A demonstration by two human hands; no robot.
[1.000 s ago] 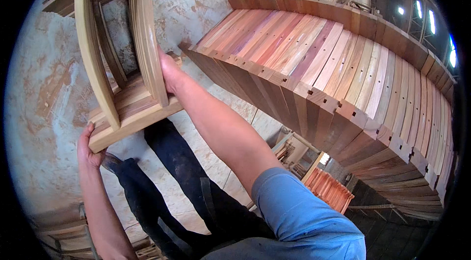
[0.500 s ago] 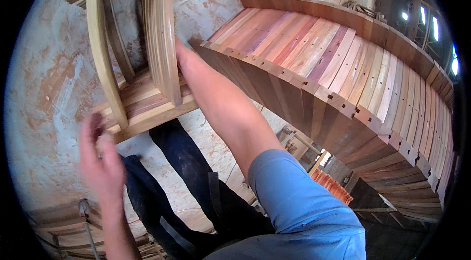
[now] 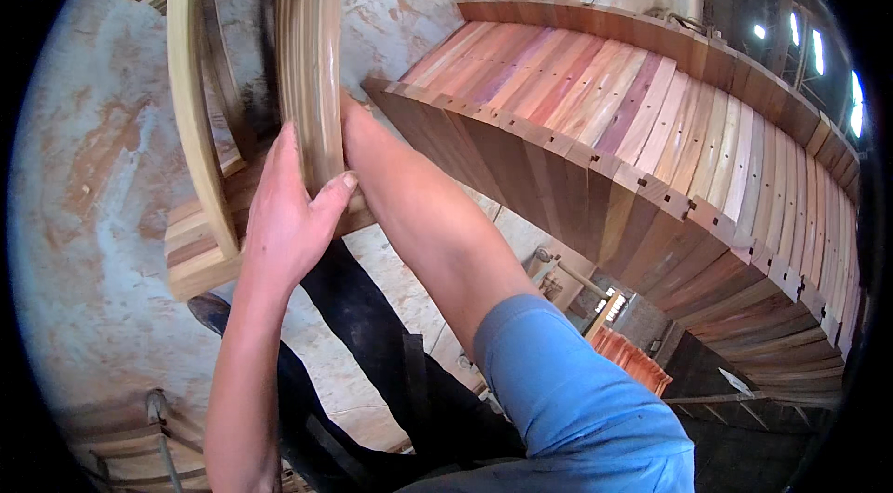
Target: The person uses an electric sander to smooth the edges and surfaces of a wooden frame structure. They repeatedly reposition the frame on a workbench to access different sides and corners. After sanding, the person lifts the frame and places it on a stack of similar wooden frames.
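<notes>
My left hand (image 3: 293,214) is wrapped round the lower end of a bundle of long wooden slats (image 3: 312,56), thumb on the right side and fingers on the left. My right forearm (image 3: 428,195) reaches up behind the same bundle, which hides the right hand and its fingers. The slats stand pressed face to face on a striped wooden base (image 3: 191,274). To their left, a single pale curved slat (image 3: 191,84) rises from that base, with a darker slat (image 3: 226,74) behind it.
A large stack of multicoloured wooden boards (image 3: 558,84), with small holes and notched ends, curves along the right. Mottled, stained floor (image 3: 102,167) spreads at the left. My dark trousers (image 3: 372,335) show below the base. Reddish wood pieces (image 3: 628,358) lie farther under the stack.
My left hand has moved right from beside the base's left corner and closed on the bundled slats. The right arm stays behind them.
</notes>
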